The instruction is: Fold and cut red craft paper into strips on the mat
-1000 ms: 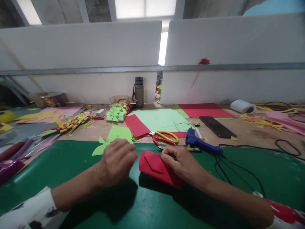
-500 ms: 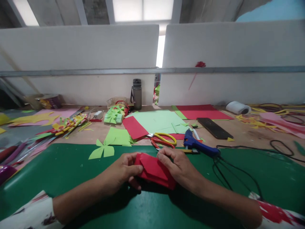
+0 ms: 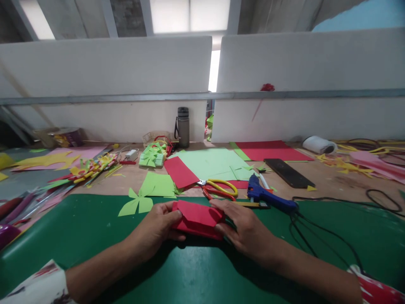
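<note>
A folded piece of red paper (image 3: 199, 217) is held between both hands above the green mat (image 3: 196, 274). My left hand (image 3: 164, 223) pinches its left end, thumb on the front face and fingers behind. At the right end, my right hand (image 3: 238, 223) grips it between thumb and fingers, with the index finger along the top edge. Just beyond lie scissors (image 3: 221, 186) with yellow and red handles and a blue glue gun (image 3: 270, 196). A light-green paper leaf shape (image 3: 136, 202) rests on the mat to the left.
Behind the mat lie pale green sheets (image 3: 211, 162), a red sheet (image 3: 272, 150) and a black phone (image 3: 288, 173). A grey bottle (image 3: 183, 127) stands by the white partition (image 3: 110, 67). The glue gun's black cord (image 3: 335, 242) loops across the mat's right side.
The red paper has turned more level and moved slightly up and left. My right thumb and fingers have shifted to grip its right end. The view has tilted a little.
</note>
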Available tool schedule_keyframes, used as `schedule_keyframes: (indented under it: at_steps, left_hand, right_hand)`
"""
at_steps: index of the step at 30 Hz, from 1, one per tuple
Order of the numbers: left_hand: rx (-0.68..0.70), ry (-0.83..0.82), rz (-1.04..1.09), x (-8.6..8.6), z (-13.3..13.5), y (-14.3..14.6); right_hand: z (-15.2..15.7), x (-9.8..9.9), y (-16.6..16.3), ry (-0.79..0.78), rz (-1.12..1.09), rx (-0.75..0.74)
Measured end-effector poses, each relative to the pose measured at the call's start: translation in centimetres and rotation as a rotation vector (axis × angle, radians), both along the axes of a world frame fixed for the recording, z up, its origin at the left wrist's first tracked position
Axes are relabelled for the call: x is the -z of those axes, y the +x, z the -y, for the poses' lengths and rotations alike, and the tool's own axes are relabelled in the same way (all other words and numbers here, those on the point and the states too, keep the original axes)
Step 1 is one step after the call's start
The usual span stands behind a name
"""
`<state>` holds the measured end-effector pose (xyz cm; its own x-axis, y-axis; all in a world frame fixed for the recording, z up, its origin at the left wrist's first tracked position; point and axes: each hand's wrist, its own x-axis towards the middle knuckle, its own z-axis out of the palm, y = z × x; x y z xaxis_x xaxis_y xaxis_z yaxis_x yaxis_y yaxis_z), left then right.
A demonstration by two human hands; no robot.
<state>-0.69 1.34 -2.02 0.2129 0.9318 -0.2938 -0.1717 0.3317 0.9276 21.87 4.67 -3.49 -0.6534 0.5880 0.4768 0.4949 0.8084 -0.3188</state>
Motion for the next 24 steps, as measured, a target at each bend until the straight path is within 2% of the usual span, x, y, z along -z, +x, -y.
schedule_keyframes:
  at_steps: [2,5,10,14,16,20,24]
  left_hand:
    - [0.048,0.024,0.024,0.3,0.0,-0.2]
    - [0.079,0.065,0.045,0.5,-0.1,-0.4]
    - [0.065,0.158,0.004,0.1,-0.1,0.0]
    - [0.103,0.242,-0.102,-0.3,0.1,0.2]
    - [0.092,0.347,-0.221,-0.2,0.2,0.0]
    - [0.034,0.621,-0.548,0.3,0.5,-0.6]
    - [0.103,0.893,-0.816,0.9,0.4,-0.9]
  right_hand:
    - [0.0,0.0,0.0,-0.014,-0.012,-0.004]
    - [0.3,-0.8,-0.2,-0.122,-0.061,0.037]
    - [0.9,-2.4,-0.7,-0.491,-0.215,0.171]
    - [0.7,-2.1,-1.2,-0.857,-0.456,0.129]
    - [0.6,-1.9,-1.5,-0.976,-0.552,0.111]
    - [0.4,-1.8,-1.8,-1.015,-0.626,0.123]
    - [0.3,-1.7,-1.8,-0.975,-0.64,0.14]
